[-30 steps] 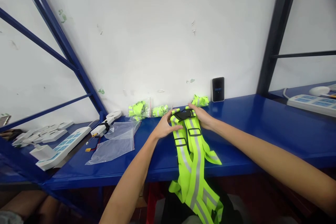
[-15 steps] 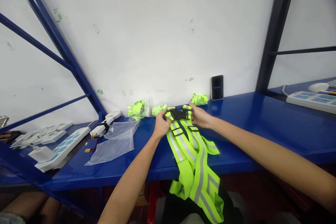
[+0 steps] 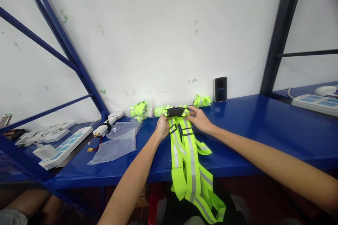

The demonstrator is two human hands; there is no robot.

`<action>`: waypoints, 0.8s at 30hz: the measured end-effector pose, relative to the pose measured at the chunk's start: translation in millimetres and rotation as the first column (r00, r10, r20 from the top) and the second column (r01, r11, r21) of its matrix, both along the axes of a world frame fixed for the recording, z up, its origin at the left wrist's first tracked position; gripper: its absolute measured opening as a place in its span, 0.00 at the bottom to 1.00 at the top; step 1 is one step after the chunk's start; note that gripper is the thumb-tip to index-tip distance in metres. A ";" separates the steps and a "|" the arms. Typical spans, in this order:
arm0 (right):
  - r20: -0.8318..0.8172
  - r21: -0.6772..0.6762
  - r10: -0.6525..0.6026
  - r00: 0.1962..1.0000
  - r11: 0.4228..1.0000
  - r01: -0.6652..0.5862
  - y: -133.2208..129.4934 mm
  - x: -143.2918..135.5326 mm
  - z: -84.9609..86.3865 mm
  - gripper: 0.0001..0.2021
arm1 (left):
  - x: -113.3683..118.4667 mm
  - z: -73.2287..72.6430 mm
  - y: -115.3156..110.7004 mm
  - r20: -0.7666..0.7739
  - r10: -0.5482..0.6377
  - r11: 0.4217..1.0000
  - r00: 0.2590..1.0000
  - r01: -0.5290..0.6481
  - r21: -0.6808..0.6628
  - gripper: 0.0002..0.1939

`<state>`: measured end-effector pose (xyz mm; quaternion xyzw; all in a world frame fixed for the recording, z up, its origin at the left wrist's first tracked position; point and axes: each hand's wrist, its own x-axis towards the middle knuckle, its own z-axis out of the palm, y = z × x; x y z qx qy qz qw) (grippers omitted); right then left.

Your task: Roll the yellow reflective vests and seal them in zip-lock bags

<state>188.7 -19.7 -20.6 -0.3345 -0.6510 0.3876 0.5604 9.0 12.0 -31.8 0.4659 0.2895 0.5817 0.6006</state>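
Observation:
A neon-yellow reflective strap harness [image 3: 192,158] hangs over the front edge of the blue table [image 3: 237,123], its lower loops below the tabletop. Its black buckle [image 3: 176,112] lies between my two hands, with two black slide adjusters just beneath. My left hand [image 3: 162,126] is closed on the harness at the buckle's left end. At the right end, my right hand [image 3: 199,119] grips the harness with thumb and fingers. Behind the buckle are a rolled yellow strap bundle [image 3: 160,110] and another bundle [image 3: 202,101] by the wall.
A bagged yellow bundle [image 3: 140,109], empty clear bags [image 3: 116,147], a small white fan [image 3: 115,115] and a wired device [image 3: 102,128] lie left. A power strip [image 3: 67,147] is further left. A black-screened device [image 3: 220,89] leans on the wall. Another person's legs [image 3: 29,202] show lower left.
Both hands and the buckle have shifted slightly left, with the hands closer together. The buckle sits more level, and the hanging straps have swung left and straightened.

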 end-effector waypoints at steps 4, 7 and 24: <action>-0.028 -0.074 -0.003 1.000 0.997 0.001 0.5 -1.1 -2.0 0.18 | 4.8 2.3 -8.7 -0.036 -0.128 0.990 0.991 0.126 -0.061 0.18; -0.003 -0.062 -0.056 0.998 0.996 0.056 2.9 0.0 -6.0 0.22 | 7.2 0.2 -11.4 -0.080 -0.173 0.978 0.982 0.162 -0.130 0.20; 0.038 0.310 -0.207 0.978 0.932 0.186 1.2 -0.7 -8.5 0.14 | 18.9 -2.4 -20.4 -0.104 -0.110 0.991 0.989 0.102 -0.082 0.23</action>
